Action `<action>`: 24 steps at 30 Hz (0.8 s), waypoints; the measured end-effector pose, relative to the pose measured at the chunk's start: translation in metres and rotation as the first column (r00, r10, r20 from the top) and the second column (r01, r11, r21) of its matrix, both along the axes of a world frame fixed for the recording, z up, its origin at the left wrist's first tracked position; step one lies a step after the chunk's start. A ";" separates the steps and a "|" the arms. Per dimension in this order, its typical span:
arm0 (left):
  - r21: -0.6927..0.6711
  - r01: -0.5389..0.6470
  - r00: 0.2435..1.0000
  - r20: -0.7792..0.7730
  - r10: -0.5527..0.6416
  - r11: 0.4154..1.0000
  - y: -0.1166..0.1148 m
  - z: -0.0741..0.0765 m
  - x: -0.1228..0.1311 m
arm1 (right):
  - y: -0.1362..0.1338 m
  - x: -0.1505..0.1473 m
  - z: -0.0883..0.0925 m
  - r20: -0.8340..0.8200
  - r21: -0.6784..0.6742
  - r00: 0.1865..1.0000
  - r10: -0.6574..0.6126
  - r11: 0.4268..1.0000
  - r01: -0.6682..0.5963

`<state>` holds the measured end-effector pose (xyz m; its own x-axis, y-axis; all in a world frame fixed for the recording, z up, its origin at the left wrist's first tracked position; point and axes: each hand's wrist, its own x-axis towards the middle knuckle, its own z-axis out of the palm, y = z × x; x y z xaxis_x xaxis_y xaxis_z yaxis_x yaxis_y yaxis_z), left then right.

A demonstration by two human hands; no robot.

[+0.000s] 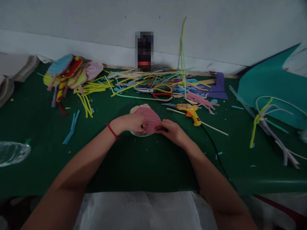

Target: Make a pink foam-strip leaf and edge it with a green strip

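Observation:
A round craft piece (151,115) lies on the table, its face covered with rows of pink pipe cleaner and its rim pale green. My left hand (135,124), with a red cord at the wrist, rests over its left side, fingers curled down onto the rows. At the right edge my right hand (170,130) is closed, thumb and fingertips together on the rim. Whether a loose strand sits in either set of fingers is too small to tell. A yellow hot glue gun (193,114) lies just beyond my right hand, its orange light lit.
Scissors (159,92) and a heap of coloured pipe cleaners (144,76) lie behind the piece. Finished round pieces (59,65) are stacked back left. A plastic bottle (14,153) lies left. The gun's black cord (216,150) runs right of my arm. A teal sheet (271,83) stands right.

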<state>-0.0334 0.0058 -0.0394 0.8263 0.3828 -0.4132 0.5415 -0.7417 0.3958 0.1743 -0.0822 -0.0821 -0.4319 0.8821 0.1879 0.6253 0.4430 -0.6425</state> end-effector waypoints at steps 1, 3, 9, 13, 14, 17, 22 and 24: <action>-0.010 0.004 1.000 0.015 -0.004 1.000 0.001 -0.001 0.000 | 0.000 0.000 0.000 0.001 0.000 1.000 0.000 1.000 0.000; -0.005 -0.028 0.999 0.028 0.028 1.000 0.001 -0.003 0.001 | 0.000 0.000 0.000 0.003 0.001 1.000 0.003 1.000 -0.003; 0.071 -0.100 0.995 -0.003 0.101 0.992 -0.005 -0.001 0.005 | 0.000 0.000 0.000 0.013 -0.004 1.000 0.004 1.000 -0.004; 0.092 -0.086 0.996 -0.009 0.087 0.992 -0.006 0.000 0.005 | -0.001 0.000 0.001 0.012 -0.004 1.000 0.002 1.000 -0.002; 0.091 -0.085 0.996 -0.009 0.086 0.992 -0.006 0.000 0.004 | -0.001 0.000 0.001 0.012 -0.005 1.000 0.004 1.000 -0.004; 0.081 -0.103 0.995 0.002 0.103 0.991 -0.006 -0.001 0.004 | 0.000 0.001 0.000 0.014 -0.008 1.000 0.016 1.000 -0.016; 0.097 -0.141 0.990 0.034 0.139 0.985 -0.007 -0.001 0.006 | 0.000 0.002 -0.001 0.024 -0.004 1.000 0.014 1.000 -0.014; 0.113 -0.129 0.991 0.035 0.126 0.985 -0.007 -0.001 0.006 | 0.000 0.002 -0.001 0.031 -0.005 0.999 0.014 1.000 -0.014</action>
<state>-0.0269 -0.0015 -0.0402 0.7781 0.5296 -0.3378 0.6247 -0.7085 0.3283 0.1759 -0.0821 -0.0829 -0.4496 0.8769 0.1701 0.6388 0.4488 -0.6249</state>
